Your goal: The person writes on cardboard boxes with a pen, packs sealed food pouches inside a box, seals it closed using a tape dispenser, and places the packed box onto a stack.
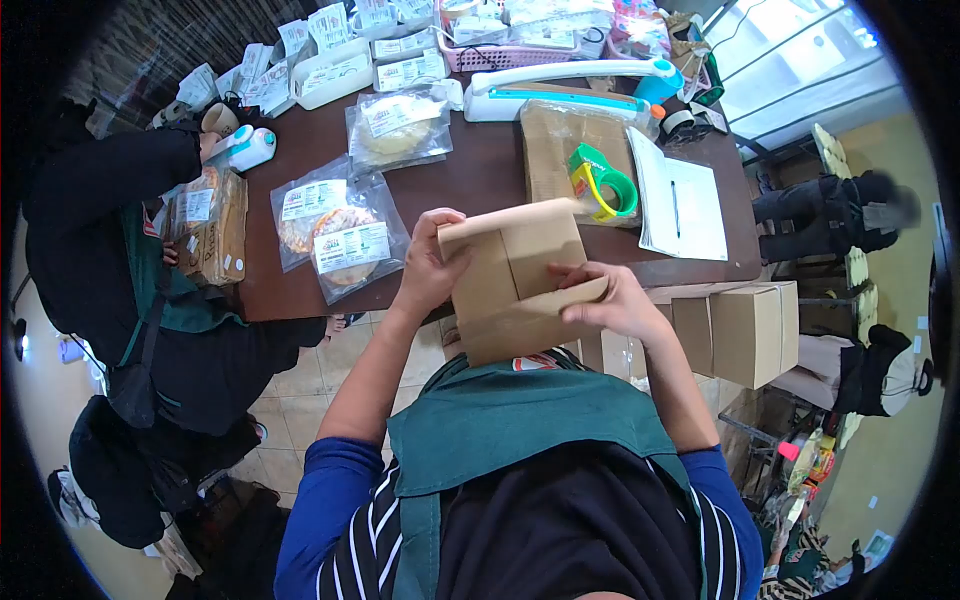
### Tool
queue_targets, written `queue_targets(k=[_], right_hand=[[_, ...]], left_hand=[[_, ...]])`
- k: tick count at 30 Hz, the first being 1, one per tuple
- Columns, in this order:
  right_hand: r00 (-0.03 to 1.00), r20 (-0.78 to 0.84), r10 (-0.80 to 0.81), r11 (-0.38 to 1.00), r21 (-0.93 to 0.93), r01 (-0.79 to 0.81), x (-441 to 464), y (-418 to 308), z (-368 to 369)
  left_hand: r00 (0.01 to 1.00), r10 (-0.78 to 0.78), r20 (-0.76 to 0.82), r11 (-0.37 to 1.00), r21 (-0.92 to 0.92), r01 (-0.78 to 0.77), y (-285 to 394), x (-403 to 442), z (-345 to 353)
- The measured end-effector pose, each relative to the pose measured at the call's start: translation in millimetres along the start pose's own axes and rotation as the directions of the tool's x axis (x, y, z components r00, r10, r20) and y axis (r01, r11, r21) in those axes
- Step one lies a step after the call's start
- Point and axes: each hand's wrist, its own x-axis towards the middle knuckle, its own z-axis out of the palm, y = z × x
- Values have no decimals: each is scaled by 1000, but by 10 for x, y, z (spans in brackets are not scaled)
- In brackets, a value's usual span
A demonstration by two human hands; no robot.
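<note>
Between my hands, in front of my green apron, is a brown cardboard box [535,262] with its flaps partly folded over. My left hand [437,262] grips its left side, fingers curled over the upper flap. On the right, my right hand [612,300] pinches the edge of the lower flap, thumb below and fingers above. Just past my left hand, on the brown table [440,185], lie clear bags of labelled pizzas [345,235]. Behind them rests another bag with a pale round base [395,125].
A green-and-yellow tape dispenser [605,185] lies on flat cardboard [560,140], beside an open notebook [690,205] with a pen. Farther back is a white-and-blue bag sealer [570,90]. Boxes [740,335] stand at right. A co-worker [110,230] handles a carton [210,225] at left.
</note>
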Motion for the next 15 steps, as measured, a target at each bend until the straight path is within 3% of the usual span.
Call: queue_targets(k=[1,2,3,4,5,6,7,8,9,11,13,15], right_hand=[[1000,1,1,1000,1,-1,36,-7,9],[984,-151,91,995,-34,-97,91,-30,35],[937,-305,170,979,-54,-195,134,-62,74],[941,-310,138,917,-318,-239,162,-131,111],[939,-314,138,918,-316,-240,171,-70,155],[883,-456,-110,871,-472,-135,168,54,217],[765,-531,-365,775,-629,-66,163,114,267],[777,-627,56,921,-268,-284,105,135,321],[777,-626,61,921,-266,-286,107,157,308],[892,-425,155,961,-142,-235,112,202,247],[893,-441,93,943,-248,-221,183,197,209],[947,-251,199,980,77,-185,260,239,32]], left_hand=[[993,97,63,993,55,-101,-16,2,-1],[995,69,65,995,-76,-64,-31,-11,18],[995,69,67,995,-76,-64,-36,-29,11],[992,103,79,995,9,-104,-5,-45,-21],[987,134,94,985,94,-143,33,-68,-64],[984,91,155,986,126,-111,80,-97,-179],[983,92,156,986,126,-113,99,-126,-252],[972,75,223,980,165,-113,117,-167,-305],[956,51,289,972,204,-114,132,-222,-330],[950,36,312,974,200,-102,342,-266,-248],[939,116,323,713,631,-305,436,-267,-145],[935,150,321,677,656,-334,473,-303,-85]])
